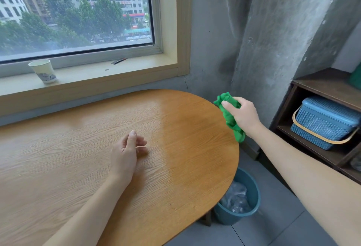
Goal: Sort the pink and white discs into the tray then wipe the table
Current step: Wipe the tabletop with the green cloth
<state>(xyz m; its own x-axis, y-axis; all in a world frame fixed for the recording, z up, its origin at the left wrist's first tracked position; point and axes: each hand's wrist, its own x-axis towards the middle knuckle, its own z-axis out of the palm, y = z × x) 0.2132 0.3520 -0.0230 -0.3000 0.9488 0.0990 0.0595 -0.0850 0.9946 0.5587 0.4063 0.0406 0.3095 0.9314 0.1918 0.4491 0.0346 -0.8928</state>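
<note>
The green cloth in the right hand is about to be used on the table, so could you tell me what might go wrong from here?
1. The green cloth is bunched in the right hand beyond the table edge; its dangling end could snag the rim.
2. The left hand rests mid-table, blocking the wipe path.
3. Crumbs swept off may miss the blue bin below.

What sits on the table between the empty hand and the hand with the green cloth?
Nothing: the head view shows only bare table between the left hand and the right hand gripping the green cloth.
</note>
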